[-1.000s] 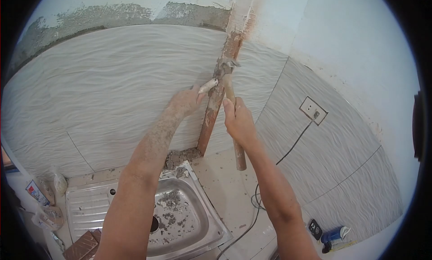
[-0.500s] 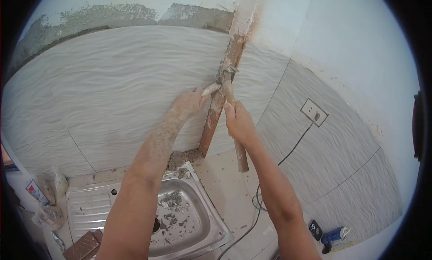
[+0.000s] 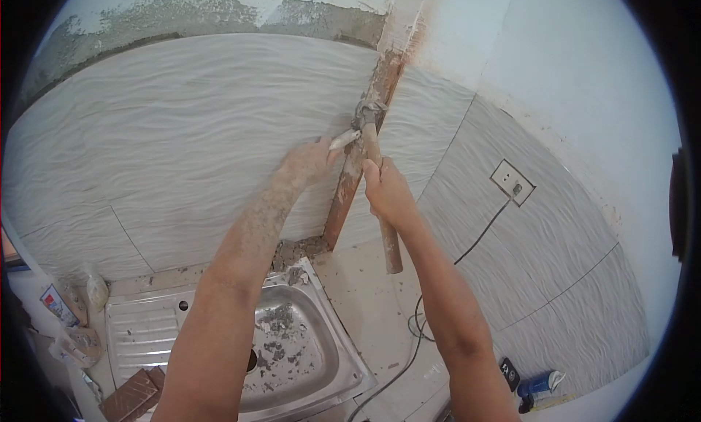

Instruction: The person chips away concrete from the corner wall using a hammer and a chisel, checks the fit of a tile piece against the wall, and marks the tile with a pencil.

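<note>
My right hand is wrapped round the wooden handle of a claw hammer. Its metal head lies in front of a narrow, mortar-smeared brown post between the tiled walls. Just left of the hammer, my left hand grips a pale-handled tool that points at the same post. The tool's working end is hidden in the grey mortar and behind the hammer head, so I cannot tell its kind. Dust covers my left hand and forearm.
A steel sink below holds grey mortar chips. More rubble lies at the post's foot. A black cable runs from the wall socket across the counter. Bags stand at the left; a blue item lies at the right.
The hammer head has shifted slightly up and left toward the pale-handled tool. Both hands keep their grips, and the whole view has shifted a little.
</note>
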`<state>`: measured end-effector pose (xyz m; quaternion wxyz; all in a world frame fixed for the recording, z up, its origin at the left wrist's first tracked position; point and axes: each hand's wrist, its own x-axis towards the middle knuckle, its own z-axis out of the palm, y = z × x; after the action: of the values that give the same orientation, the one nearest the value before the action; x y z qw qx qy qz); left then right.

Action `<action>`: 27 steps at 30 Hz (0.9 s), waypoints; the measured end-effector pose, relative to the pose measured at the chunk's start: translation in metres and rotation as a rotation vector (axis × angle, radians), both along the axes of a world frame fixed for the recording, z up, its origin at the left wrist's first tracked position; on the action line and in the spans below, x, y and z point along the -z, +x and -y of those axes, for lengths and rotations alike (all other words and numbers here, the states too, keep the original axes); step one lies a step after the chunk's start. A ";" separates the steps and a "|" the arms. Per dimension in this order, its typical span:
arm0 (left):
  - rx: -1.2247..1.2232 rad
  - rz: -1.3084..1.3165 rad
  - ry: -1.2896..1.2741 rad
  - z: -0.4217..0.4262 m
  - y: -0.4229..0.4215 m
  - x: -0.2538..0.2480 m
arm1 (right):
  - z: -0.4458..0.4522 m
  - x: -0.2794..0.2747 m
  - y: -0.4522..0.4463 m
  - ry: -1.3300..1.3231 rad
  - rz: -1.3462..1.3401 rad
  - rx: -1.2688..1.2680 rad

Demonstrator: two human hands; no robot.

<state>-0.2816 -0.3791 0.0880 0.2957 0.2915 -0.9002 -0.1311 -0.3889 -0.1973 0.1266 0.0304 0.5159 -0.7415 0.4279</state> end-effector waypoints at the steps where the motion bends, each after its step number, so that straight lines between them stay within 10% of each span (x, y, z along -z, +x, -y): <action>1: -0.004 -0.021 -0.013 0.002 0.001 -0.006 | 0.004 -0.007 0.000 0.056 0.021 -0.011; 27: 0.009 0.014 -0.024 0.005 -0.001 0.000 | -0.006 -0.007 0.005 0.008 0.073 -0.040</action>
<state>-0.2828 -0.3845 0.0880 0.2921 0.2849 -0.9051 -0.1193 -0.3839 -0.1918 0.1336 -0.0073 0.5146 -0.7334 0.4441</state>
